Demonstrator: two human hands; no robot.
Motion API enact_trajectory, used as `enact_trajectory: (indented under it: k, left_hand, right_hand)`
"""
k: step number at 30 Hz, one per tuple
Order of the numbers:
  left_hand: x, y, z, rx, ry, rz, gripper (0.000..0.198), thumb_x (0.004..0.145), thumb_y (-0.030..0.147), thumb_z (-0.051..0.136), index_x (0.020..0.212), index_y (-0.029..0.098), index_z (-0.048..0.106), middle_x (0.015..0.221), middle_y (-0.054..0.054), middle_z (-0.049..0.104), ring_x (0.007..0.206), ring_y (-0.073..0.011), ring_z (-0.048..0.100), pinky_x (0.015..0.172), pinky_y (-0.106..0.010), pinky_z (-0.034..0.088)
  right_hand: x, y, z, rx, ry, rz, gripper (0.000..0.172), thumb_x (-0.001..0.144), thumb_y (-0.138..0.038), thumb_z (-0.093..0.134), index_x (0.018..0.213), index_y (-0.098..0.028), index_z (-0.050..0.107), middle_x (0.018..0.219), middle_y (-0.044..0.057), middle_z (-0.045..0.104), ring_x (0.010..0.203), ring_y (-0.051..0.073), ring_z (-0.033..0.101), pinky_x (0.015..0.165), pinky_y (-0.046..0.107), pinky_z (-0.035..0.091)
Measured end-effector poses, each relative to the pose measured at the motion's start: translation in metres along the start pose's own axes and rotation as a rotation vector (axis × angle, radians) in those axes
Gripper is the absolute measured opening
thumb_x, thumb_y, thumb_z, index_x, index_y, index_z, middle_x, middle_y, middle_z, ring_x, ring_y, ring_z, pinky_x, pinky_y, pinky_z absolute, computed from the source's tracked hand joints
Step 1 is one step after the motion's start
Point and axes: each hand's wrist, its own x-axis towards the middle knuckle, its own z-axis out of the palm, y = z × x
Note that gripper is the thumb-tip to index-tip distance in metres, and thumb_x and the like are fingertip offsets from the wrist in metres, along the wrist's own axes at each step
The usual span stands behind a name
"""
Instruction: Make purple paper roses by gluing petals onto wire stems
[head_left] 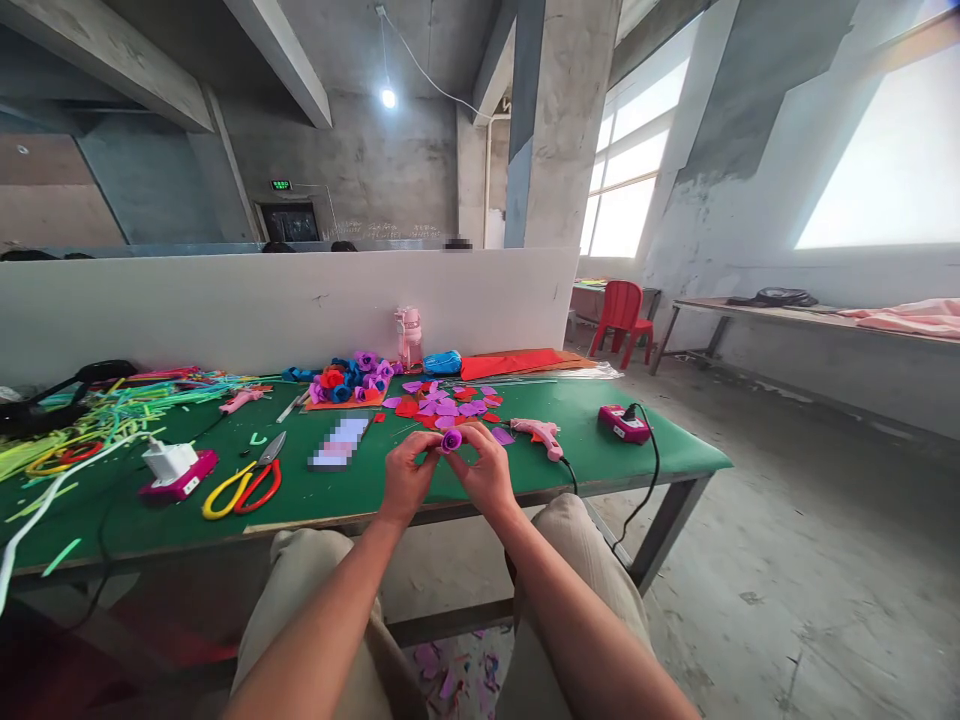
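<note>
My left hand (pixel 409 475) and my right hand (pixel 487 470) meet over the front edge of the green table (pixel 322 495). Together they pinch a small purple rolled felt flower (pixel 451 440) between fingers and thumbs. Just behind it lies a heap of purple and red felt petals (pixel 450 402). A pink glue gun (pixel 538 433) rests on the table right of my right hand. Finished red, blue and purple flowers (pixel 351 380) are piled farther back.
Yellow and red scissors (pixel 247 482), a pink power strip with a white plug (pixel 178 468), another pink strip (pixel 624 424), a second glue gun (pixel 240 400), green strips at left, a pink bottle (pixel 409 338), red sheets (pixel 510 362), a white partition behind, a red chair (pixel 621 318).
</note>
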Motion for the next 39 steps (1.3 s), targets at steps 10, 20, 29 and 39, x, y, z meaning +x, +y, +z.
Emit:
enact_trajectory:
  k: [10, 20, 29, 39]
  left_hand:
    - [0.001, -0.006, 0.002, -0.065, 0.005, -0.091, 0.007, 0.072, 0.026, 0.065, 0.076, 0.024, 0.071, 0.076, -0.002, 0.069, 0.074, -0.0173, 0.061, 0.072, -0.027, 0.046]
    - [0.008, -0.007, 0.001, -0.388, 0.120, -0.376, 0.022, 0.062, 0.035, 0.074, 0.069, 0.016, 0.064, 0.067, -0.001, 0.066, 0.060, -0.0121, 0.058, 0.064, -0.026, 0.047]
    - [0.011, -0.007, -0.002, -0.528, 0.096, -0.385, 0.024, 0.067, 0.036, 0.071, 0.075, 0.017, 0.058, 0.058, 0.002, 0.060, 0.058, -0.0100, 0.057, 0.060, -0.023, 0.045]
    - [0.011, -0.007, -0.002, -0.598, 0.033, -0.382, 0.023, 0.072, 0.036, 0.067, 0.079, 0.019, 0.053, 0.053, 0.006, 0.050, 0.038, -0.0023, 0.032, 0.037, -0.015, 0.022]
  right_hand:
    - [0.000, 0.009, 0.001, 0.006, -0.010, 0.024, 0.018, 0.080, -0.027, 0.057, 0.096, -0.023, 0.066, 0.084, 0.004, 0.064, 0.076, 0.016, 0.058, 0.074, 0.028, 0.047]
    - [0.005, 0.027, -0.009, 0.143, 0.137, 0.278, 0.023, 0.073, -0.041, 0.064, 0.070, -0.019, 0.064, 0.069, 0.002, 0.065, 0.064, 0.016, 0.059, 0.066, 0.028, 0.048]
    - [0.033, 0.080, -0.086, -0.099, 0.295, 0.459, 0.040, 0.077, -0.052, 0.053, 0.065, -0.015, 0.064, 0.058, 0.005, 0.066, 0.054, 0.017, 0.060, 0.054, 0.027, 0.044]
    - [0.030, 0.103, -0.053, -0.775, -0.280, 0.462, 0.007, 0.071, -0.020, 0.065, 0.067, -0.016, 0.070, 0.074, 0.010, 0.072, 0.076, 0.023, 0.066, 0.069, 0.030, 0.045]
